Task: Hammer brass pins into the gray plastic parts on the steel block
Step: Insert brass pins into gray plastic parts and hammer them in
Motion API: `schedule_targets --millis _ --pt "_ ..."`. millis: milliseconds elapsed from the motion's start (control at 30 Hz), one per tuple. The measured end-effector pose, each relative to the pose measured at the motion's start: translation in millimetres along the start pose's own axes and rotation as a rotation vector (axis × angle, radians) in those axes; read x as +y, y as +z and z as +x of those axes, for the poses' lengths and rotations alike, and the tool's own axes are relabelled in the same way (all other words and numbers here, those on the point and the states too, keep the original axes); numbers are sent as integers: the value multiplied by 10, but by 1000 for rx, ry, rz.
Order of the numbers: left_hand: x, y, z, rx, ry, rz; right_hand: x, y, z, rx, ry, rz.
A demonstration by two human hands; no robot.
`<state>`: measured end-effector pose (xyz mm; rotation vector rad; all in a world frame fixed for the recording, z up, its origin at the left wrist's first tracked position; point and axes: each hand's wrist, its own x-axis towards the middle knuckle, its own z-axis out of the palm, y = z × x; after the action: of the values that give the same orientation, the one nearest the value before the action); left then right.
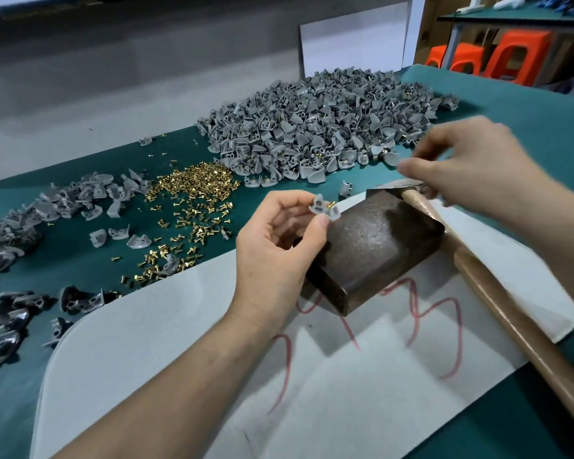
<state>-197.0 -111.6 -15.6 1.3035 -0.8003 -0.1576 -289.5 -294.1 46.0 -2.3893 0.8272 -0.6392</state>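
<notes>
Part [323, 207] is being pinched by the left hand [279, 250], right hand [471, 164] grip too blurry to tell; loose pin [331, 204] is maybe getting tipped out.

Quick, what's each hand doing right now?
Left hand: pinches a gray plastic part with a brass pin in it.
Right hand: blurred, above the hammer; cannot tell if it holds anything.

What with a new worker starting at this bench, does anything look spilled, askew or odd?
Brass pins lie scattered loose over the green mat, with stray gray parts mixed among them. A red scribble marks the white sheet. Nothing looks broken.
</notes>
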Motion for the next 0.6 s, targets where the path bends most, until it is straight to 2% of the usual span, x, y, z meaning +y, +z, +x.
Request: schedule_targets --millis 67,133,200,333,400,500,600 --pt "-5 -5 -13 -30 18 23 160 -72 80 -183 154 -253" --pt "-9 2 -29 -56 38 39 251 -3 89 -346 241 -346" --pt "-12 15 -30 -105 46 80 290 87 109 -313 212 -406" --pt "-18 26 3 -277 -50 94 270 163 131 -190 180 -439" --pt "-24 19 5 -290 -79 102 251 119 135 -128 221 -351" --pt "-63 -7 4 -244 -121 134 158 -77 79 -56 278 -23" --pt "-81 0 13 -206 -139 135 -31 -307 -106 -70 209 181"
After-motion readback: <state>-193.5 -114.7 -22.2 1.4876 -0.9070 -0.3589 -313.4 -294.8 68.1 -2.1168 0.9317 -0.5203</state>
